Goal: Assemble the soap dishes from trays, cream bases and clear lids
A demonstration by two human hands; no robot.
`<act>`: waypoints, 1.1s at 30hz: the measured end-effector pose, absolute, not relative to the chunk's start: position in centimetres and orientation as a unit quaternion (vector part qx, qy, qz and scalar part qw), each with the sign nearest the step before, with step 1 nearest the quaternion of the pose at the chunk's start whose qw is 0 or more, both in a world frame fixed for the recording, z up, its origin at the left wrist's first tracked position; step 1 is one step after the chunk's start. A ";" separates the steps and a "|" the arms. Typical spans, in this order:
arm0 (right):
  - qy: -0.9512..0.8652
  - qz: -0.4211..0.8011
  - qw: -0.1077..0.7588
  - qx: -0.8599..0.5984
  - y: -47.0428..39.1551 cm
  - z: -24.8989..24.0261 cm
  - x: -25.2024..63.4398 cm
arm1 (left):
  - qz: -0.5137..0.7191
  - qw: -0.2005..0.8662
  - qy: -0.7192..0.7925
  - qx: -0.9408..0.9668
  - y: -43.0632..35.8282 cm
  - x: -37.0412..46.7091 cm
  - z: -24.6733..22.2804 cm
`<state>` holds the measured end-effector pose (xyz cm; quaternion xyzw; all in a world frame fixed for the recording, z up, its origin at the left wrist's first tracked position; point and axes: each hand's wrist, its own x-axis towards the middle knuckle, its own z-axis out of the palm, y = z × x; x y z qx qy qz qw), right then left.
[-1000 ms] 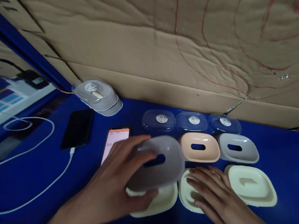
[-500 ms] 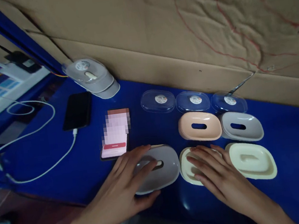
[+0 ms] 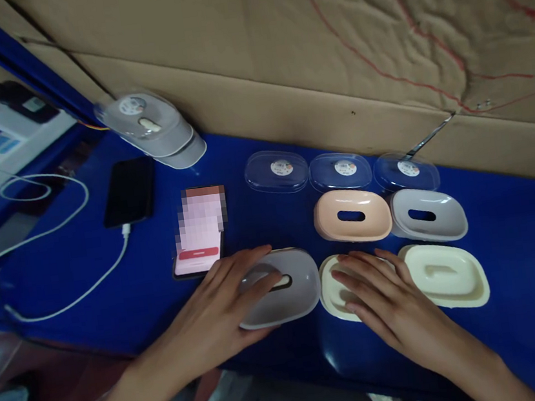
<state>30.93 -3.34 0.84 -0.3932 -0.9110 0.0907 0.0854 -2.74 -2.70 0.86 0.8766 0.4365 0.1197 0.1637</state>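
My left hand grips the left end of a grey oval dish, its fingers over the inside and the thumb at the near edge. A pale piece shows through the dish's slot. My right hand lies with fingers spread over a cream oval tray, touching it. Right of it sits another cream tray with a raised middle. Behind these are a peach slotted dish and a grey slotted dish.
Three clear lids lie in a row at the back. A stack of grey dishes with a lid stands back left. Two phones, one lit and one dark on a white cable, lie left. Cardboard rises behind.
The view has shifted slightly. My left thumb is now closer in against the near edge of the grey dish. My right hand stays over the cream tray.
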 end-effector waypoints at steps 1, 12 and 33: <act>-0.912 0.091 0.081 -0.392 -3.3 0.9 31.0 | 0.122 0.162 0.436 0.877 -2.6 -2.7 0.9; -0.918 0.084 0.061 -0.382 -3.2 0.9 31.0 | 0.136 0.165 0.434 0.875 -1.6 -2.6 0.9; -0.883 0.131 0.113 -0.437 -3.2 0.8 31.3 | 0.267 0.107 0.380 0.879 0.9 -0.9 3.2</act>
